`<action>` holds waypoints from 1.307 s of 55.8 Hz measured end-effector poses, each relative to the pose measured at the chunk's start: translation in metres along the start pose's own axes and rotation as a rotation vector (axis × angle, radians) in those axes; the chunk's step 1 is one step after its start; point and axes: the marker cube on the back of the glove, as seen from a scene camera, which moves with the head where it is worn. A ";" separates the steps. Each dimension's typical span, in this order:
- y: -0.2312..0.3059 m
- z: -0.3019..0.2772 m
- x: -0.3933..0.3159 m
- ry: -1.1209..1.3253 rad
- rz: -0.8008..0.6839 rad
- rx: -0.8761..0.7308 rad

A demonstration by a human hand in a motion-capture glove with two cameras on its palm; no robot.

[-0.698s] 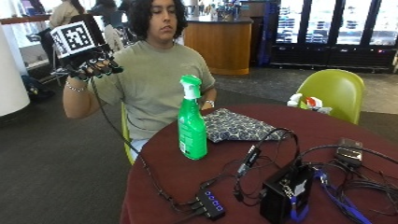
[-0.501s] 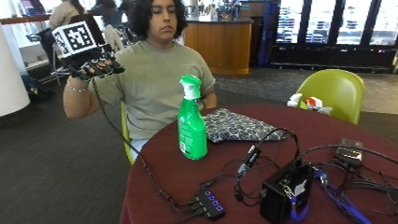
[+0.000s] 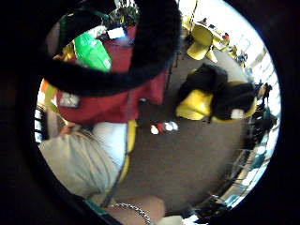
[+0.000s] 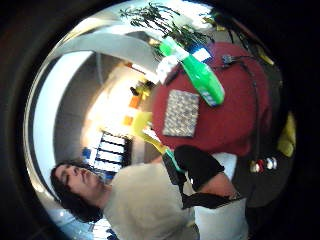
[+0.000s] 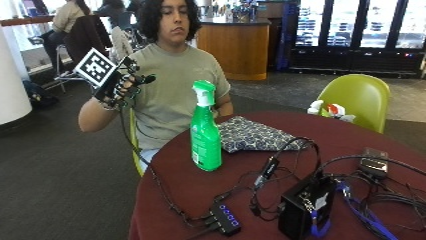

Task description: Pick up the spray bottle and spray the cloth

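A green spray bottle (image 5: 205, 136) with a white and green trigger head stands upright on the round dark red table (image 5: 200, 190). Just behind it on the table lies a folded patterned cloth (image 5: 256, 135). My gloved right hand (image 5: 125, 84) is raised in the air off the table's edge, about level with the bottle's head and well apart from it. Its fingers are loosely spread and hold nothing. The thumb side palm view shows the bottle (image 4: 202, 76) beside the cloth (image 4: 181, 112) from a distance. The little finger side palm view catches the bottle (image 3: 91, 51) behind a strap.
Near the table's front lie tangled cables, a black box (image 5: 306, 210), a USB hub (image 5: 223, 217) and a small device (image 5: 374, 162). A green chair (image 5: 356, 97) stands across the table. A yellow chair with black bags (image 3: 211, 101) stands on the floor nearby.
My right hand has come a little lower and nearer the bottle. Bottle and cloth have not moved.
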 end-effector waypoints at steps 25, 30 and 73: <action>-0.075 0.090 -0.038 -0.449 -0.107 0.045; -0.099 0.109 -0.041 -0.451 -0.095 0.100; -0.251 0.170 -0.026 -0.435 0.145 0.246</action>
